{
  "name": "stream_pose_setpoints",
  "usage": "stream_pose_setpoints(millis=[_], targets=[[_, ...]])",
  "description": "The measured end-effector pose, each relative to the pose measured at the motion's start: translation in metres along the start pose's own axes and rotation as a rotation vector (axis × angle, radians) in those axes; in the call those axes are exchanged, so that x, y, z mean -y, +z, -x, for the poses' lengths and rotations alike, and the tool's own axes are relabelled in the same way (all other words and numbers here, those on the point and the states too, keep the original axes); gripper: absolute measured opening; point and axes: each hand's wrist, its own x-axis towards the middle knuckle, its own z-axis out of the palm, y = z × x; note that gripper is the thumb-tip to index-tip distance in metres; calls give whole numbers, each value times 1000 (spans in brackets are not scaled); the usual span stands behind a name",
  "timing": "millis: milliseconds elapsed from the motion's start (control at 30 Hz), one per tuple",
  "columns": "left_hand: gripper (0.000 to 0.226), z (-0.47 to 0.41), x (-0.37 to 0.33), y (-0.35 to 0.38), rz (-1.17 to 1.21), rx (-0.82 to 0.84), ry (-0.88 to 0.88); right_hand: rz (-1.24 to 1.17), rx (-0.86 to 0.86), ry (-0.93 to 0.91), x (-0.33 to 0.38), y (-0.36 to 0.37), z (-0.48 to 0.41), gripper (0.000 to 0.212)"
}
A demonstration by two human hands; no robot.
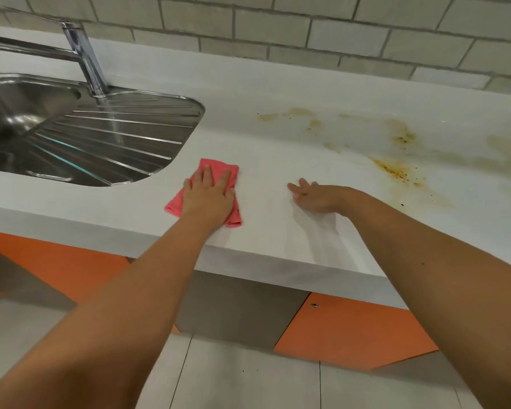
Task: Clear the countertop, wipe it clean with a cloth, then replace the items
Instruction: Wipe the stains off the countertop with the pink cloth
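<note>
— Both hands are down on the countertop [278, 143], see? The left hand [208, 193] lies flat on the cloth [217, 168], fingers [207, 174] straight, palm pressing it down. Nothing is curled round it.

— And the right hand [317, 197]?

— Bare on the white top, just to the right of the cloth. Its fingers are spread and loosely straight, and it has hold of nothing.

— Where exactly is the cloth?

— It's pink and folded, near the front edge, just right of the sink's rounded corner. Its far end sticks out past the fingertips, and a corner shows left of the wrist.

— What about the dirt?

— Yellow-brown stains [396, 169] with dark specks spread over the right part of the top, toward the wall. They are well apart from the cloth. The patch between the hands looks white.

— Anything else around?

— The steel sink [27, 84] is set in at the left, its ribbed drainer [115, 137] on the side nearer the hands. A chrome tap [83, 54] stands at its back. Grey tiles [278, 25] run along the wall behind. Under the top I see orange doors [351, 329] and a pale floor [248, 379].
</note>
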Motion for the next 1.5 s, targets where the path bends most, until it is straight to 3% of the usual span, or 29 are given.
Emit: stream_pose_setpoints(millis=[133, 233, 300, 367, 500, 567, 633, 733, 833, 933, 1100, 1267, 1400, 1500], targets=[[52, 56, -59, 15, 13, 4, 299, -3, 47, -17, -4, -11, 2, 54], [61, 81, -35, 11, 7, 53, 433, -4, -37, -55, -11, -17, 4, 51], [73, 59, 2, 3, 11, 44, 345, -72, -197, -47, -20, -20, 0, 46], [62, 28, 27, -2, -4, 47, 140, -93, -291, 7, -31, -21, -8, 48], [53, -16, -18, 2, -43, -12, -187, 14, -217, 83, -36, -19, -28, 51], [53, -16, -60, 8, -42, -20, -87, 99, -194, 103, -31, -32, -36, 49], [52, 2, -87, 12, -17, 4, 141, 136, -193, 95, -29, -50, -44, 45], [54, 13, -73, 9, 25, 59, 329, 127, -221, 66, -37, -64, -51, 49], [67, -20, -28, 6, -36, 10, 216, 91, -170, 58, -47, -60, -56, 69], [55, -65, -1, 2, -41, 0, 26, 97, -129, 52, -54, -57, -62, 76], [53, -118, -30, 2, -41, -18, -77, 114, -117, 60, -56, -52, -65, 76], [53, -109, -71, 8, -67, 7, 157, 25, -113, 52, -62, -28, -73, 71], [62, -88, -53, 10, -23, 71, 431, -13, -132, 70, -63, -24, -78, 69], [60, -124, -15, 1, -19, 50, 404, -55, -173, 144, -59, -21, -71, 73]])
